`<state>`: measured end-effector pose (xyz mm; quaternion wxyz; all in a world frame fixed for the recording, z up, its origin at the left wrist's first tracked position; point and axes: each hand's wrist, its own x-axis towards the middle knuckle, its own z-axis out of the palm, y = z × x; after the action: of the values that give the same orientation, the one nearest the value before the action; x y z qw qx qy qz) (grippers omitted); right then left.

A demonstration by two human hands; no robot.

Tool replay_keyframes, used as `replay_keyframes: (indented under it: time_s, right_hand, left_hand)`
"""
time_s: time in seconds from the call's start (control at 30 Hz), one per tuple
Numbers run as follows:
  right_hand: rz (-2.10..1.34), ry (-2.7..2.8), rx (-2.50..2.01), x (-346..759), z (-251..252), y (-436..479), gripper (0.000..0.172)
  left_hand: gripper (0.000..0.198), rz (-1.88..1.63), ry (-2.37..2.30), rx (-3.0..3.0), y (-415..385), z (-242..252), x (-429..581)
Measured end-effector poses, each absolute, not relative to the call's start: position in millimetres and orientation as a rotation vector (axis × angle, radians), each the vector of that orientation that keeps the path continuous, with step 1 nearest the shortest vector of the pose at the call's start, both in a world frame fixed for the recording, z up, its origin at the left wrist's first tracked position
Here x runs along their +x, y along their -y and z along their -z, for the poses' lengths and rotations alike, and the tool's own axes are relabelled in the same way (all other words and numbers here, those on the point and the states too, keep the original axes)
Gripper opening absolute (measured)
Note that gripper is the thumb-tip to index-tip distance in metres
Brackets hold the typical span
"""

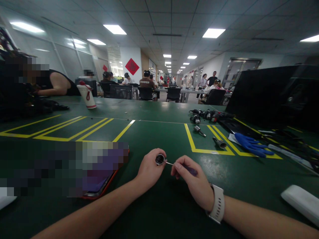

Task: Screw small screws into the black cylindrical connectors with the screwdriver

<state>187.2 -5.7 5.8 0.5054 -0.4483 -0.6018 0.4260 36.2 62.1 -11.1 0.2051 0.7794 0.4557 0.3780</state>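
Note:
My left hand [149, 169] is closed around a small round metal part [159, 159], held just above the green table [159, 132]. My right hand [191, 181] pinches a thin screwdriver with a dark purple handle [190, 170]; its metal tip touches the round part. A white watch is on my right wrist. Both forearms rest near the table's front edge.
Several small metal and black parts [204, 116] lie at the back right beside a blue glove [251, 144]. A phone with a red case [104, 184] lies left. A white bottle [86, 95] stands far left, and a white case [301, 202] lies right. People sit at desks beyond.

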Motion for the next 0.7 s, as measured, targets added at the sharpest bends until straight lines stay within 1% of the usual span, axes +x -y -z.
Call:
replay_keyframes:
  time_s: [0.1, 0.2, 0.47, 0.7]
  right_hand:
    - [-0.928, 1.512, -1.144, 186.2, -7.3, 8.3, 0.02]
    - [-0.913, 1.543, -1.158, 185.4, -6.4, 8.4, 0.02]
    - [-1.067, 1.479, -1.071, 185.3, -6.3, 5.4, 0.021]
    - [-1.079, 1.452, -1.039, 186.2, -5.3, 5.5, 0.022]
  left_hand:
    - [0.011, -1.056, -1.306, 2.162, -61.1, 10.6, 36.3]
    - [0.013, -1.048, -1.316, 2.161, -59.7, 10.0, 36.6]
    - [0.01, -1.063, -1.272, 2.157, -60.4, 10.4, 36.7]
    - [0.006, -1.091, -1.246, 2.145, -61.5, 10.0, 36.8]
